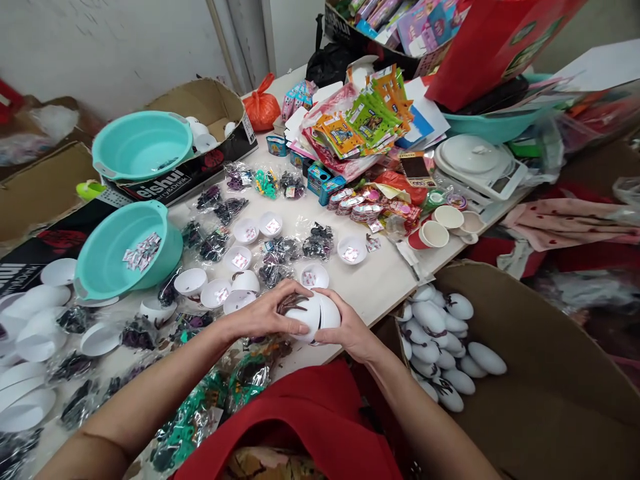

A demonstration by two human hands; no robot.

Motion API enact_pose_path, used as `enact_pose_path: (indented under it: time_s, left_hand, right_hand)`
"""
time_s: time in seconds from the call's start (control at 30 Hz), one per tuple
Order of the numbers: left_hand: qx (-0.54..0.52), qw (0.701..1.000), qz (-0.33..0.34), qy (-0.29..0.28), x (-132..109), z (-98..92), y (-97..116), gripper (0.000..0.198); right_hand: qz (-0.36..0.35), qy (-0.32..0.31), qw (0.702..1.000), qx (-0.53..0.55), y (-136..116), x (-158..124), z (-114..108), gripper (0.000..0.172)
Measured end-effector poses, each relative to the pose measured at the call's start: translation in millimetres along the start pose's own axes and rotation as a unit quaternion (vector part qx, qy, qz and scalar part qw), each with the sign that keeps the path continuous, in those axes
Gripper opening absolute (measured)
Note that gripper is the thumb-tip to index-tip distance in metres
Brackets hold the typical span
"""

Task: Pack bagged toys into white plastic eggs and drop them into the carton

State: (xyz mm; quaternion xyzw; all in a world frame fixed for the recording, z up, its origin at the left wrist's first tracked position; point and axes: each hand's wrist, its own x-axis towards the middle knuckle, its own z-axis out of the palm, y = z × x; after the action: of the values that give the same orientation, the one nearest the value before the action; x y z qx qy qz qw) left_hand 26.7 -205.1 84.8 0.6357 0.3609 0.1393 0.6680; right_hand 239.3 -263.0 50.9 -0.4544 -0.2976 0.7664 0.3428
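Observation:
Both my hands hold one white plastic egg capsule [316, 317] above the table's near edge. My left hand [267, 312] wraps the left half, with a dark toy's legs poking out of the seam under its fingers. My right hand [350, 328] cups the right half, pressed against the other. Several open white capsule halves [239, 257] with small paper slips inside lie on the table [373, 283] just beyond my hands, among small clear bags of dark toy figures [277, 253].
A cardboard box [550, 373] at my right holds several closed white eggs [445, 340]. Two teal basins [127, 250] sit at the left, one with paper slips. Stacked white halves [30, 333] lie far left. Packets, paper cups [440, 230] and a scale crowd the back right.

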Motion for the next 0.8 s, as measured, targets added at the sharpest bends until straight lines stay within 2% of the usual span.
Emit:
enact_pose_path:
  time_s: [0.13, 0.2, 0.33, 0.53, 0.63, 0.73, 0.8]
  left_hand:
    - [-0.092, 0.991, -0.096, -0.001, -3.4, 2.8, 2.5, 0.053]
    - [-0.111, 0.987, -0.113, -0.008, -4.3, 3.4, 4.0, 0.055]
    - [-0.106, 0.989, -0.098, -0.018, -2.6, -1.5, 3.1, 0.053]
    - [-0.024, 0.998, -0.05, -0.024, 0.4, -10.2, 2.2, 0.054]
    - [-0.049, 0.994, -0.095, -0.025, -1.2, -6.1, 2.7, 0.057]
    - [-0.118, 0.981, -0.152, -0.018, -2.5, 0.5, 0.0, 0.06]
    - [-0.163, 0.97, -0.178, -0.011, -2.3, 3.6, -2.8, 0.061]
  right_hand:
    - [-0.015, 0.007, 0.999, -0.034, 2.3, 1.1, 2.4, 0.091]
    - [-0.016, 0.008, 0.999, -0.041, 1.5, 0.4, 3.1, 0.093]
    - [-0.027, 0.01, 0.998, -0.063, -0.2, -0.3, 3.4, 0.094]
    - [-0.038, 0.01, 0.992, -0.116, -3.3, 2.7, 5.6, 0.093]
    - [-0.018, 0.018, 0.997, -0.074, -2.0, 3.0, 8.5, 0.09]
    - [0.019, 0.033, 0.999, 0.007, 2.5, 1.5, 11.2, 0.085]
    - [0.031, 0.017, 0.998, 0.051, 4.9, -0.1, 11.6, 0.085]
